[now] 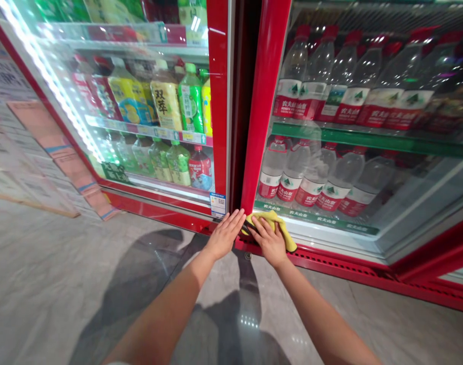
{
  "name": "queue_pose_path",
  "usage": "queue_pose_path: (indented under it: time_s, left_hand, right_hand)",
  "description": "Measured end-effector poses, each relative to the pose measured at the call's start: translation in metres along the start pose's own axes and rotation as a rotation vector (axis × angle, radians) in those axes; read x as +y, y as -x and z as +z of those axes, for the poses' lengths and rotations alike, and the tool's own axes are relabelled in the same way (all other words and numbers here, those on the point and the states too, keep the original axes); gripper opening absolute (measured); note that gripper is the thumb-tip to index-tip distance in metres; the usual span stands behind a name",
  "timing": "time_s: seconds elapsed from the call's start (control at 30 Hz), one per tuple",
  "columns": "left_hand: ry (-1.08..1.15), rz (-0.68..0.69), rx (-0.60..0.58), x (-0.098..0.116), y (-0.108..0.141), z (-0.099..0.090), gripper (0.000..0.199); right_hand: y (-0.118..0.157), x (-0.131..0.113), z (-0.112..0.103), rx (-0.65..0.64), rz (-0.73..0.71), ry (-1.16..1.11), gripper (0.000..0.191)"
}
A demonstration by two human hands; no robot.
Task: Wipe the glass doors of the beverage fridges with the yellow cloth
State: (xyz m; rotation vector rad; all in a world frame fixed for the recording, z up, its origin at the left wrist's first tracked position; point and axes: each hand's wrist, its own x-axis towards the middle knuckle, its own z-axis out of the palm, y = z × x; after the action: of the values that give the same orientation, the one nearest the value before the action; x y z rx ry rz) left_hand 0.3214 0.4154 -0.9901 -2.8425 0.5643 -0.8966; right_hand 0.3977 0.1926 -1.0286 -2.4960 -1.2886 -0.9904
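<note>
My right hand (271, 242) presses a yellow cloth (288, 234) with a dark edge against the lower left corner of the right fridge's red door frame (254, 152). Its fingers lie over the cloth, and part of the cloth hangs out to the right. My left hand (225, 236) rests with straight fingers by the gap between the two fridges, its fingertips at the bottom of the red frame. Nothing shows in the left hand. Just above it, a small blue and white label (218, 205) is stuck on the left fridge's door (219, 101).
Behind the right glass stand several red-capped water bottles (288, 177) on shelves. The left fridge holds several colourful drink bottles (165, 99). Stacked cartons (64, 147) stand at far left. Below the right door runs a slotted red base (341, 271), above the grey tiled floor (140, 284).
</note>
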Motion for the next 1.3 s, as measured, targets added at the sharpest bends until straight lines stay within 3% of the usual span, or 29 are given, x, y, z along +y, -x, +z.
queue_pose_path:
  time_s: [0.13, 0.23, 0.37, 0.5, 0.6, 0.7, 0.8, 0.93, 1.07, 1.17, 1.3]
  left_hand:
    - [-0.01, -0.026, -0.013, 0.002, -0.002, 0.005, 0.091]
    - [-0.026, -0.035, -0.007, 0.005, -0.004, 0.008, 0.092]
    - [-0.061, -0.034, 0.034, 0.006, -0.006, 0.003, 0.09]
    - [-0.104, -0.069, 0.068, 0.004, -0.008, 0.0, 0.085]
    - [-0.125, -0.015, 0.056, 0.005, -0.011, 0.005, 0.084]
    - [-0.134, 0.046, 0.056, 0.009, -0.014, 0.013, 0.084]
    - [-0.136, 0.045, 0.064, 0.015, -0.017, 0.016, 0.085]
    - [-0.137, 0.071, 0.086, 0.018, -0.021, 0.009, 0.082]
    - [-0.13, 0.095, 0.096, 0.021, -0.028, 0.007, 0.079]
    - [-0.113, 0.115, 0.074, 0.027, -0.035, 0.014, 0.08]
    - [-0.092, 0.177, 0.056, 0.037, -0.044, 0.027, 0.08]
  right_hand:
    - [0.038, 0.029, 0.0, -0.085, -0.096, -0.02, 0.041]
    - [0.043, 0.04, -0.007, -0.047, 0.016, 0.002, 0.044]
    - [0.011, 0.013, -0.007, 0.028, 0.213, 0.037, 0.051]
    - [0.001, -0.003, -0.003, -0.04, 0.068, -0.001, 0.045]
    - [0.032, 0.022, -0.007, -0.073, 0.008, 0.004, 0.042]
    - [0.075, 0.056, -0.013, -0.043, 0.174, 0.061, 0.049]
    - [0.094, 0.064, -0.009, -0.01, 0.308, 0.106, 0.055]
    - [0.062, 0.03, 0.006, 0.014, 0.359, 0.105, 0.064]
    - [0.026, 0.011, 0.004, -0.035, 0.251, 0.066, 0.062]
    - [0.04, 0.036, -0.007, -0.048, 0.167, 0.065, 0.054]
    - [0.1, 0.093, -0.022, -0.003, 0.222, 0.135, 0.052]
